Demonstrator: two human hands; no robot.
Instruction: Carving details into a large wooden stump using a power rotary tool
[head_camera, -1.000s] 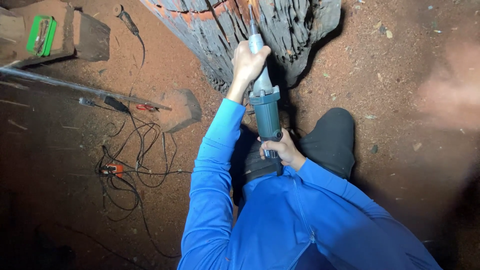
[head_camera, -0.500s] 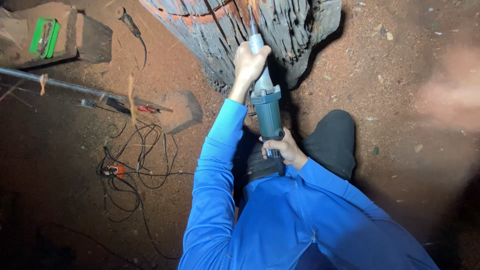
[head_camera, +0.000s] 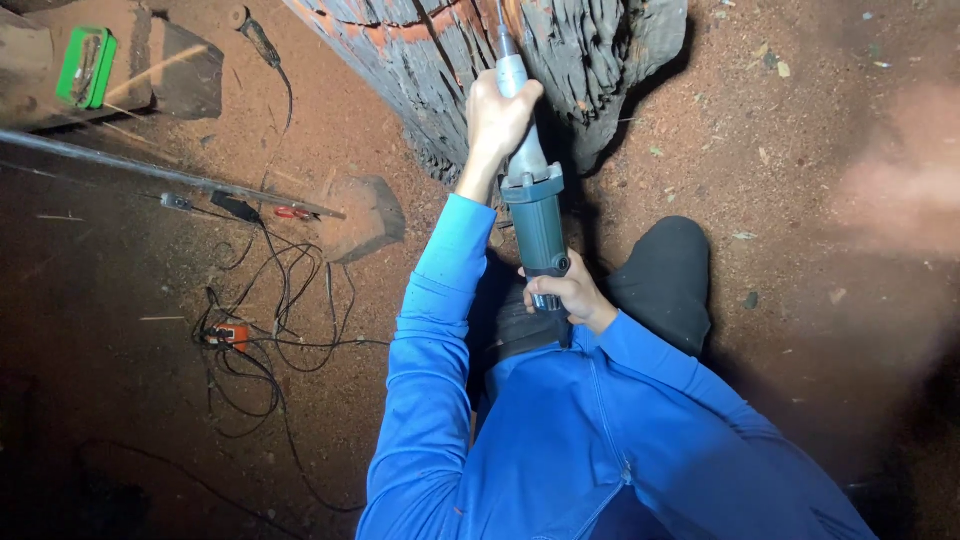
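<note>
While I crouch on the red, dust-covered ground (head_camera: 800, 170), my left hand (head_camera: 497, 112) is closed around the slim grey neck of a teal power grinder (head_camera: 535, 225), and my right hand (head_camera: 562, 295) is wrapped around its rear end, just above my lap. The tool runs straight away from me, its tip pressed against the grooved face of a large, dark carved wood block (head_camera: 560, 60) streaked with orange-red; the exact point of contact is hidden by my left fist. My bent knee (head_camera: 665, 280) sits just to the right of the tool body.

Carving appears to be under way, with the bit working along one of the long furrows in the wood. As I judge it, the next stroke calls for a steady two-handed hold, the front hand steering and the rear hand keeping the body in line with the groove so the bit does not skip sideways across the ridges.

Off to my left, a tangle of black cables (head_camera: 270, 310) lies on the ground, near a small wood offcut (head_camera: 365, 215), a long metal bar (head_camera: 150, 172), and a green case (head_camera: 85, 68) resting on a block.
</note>
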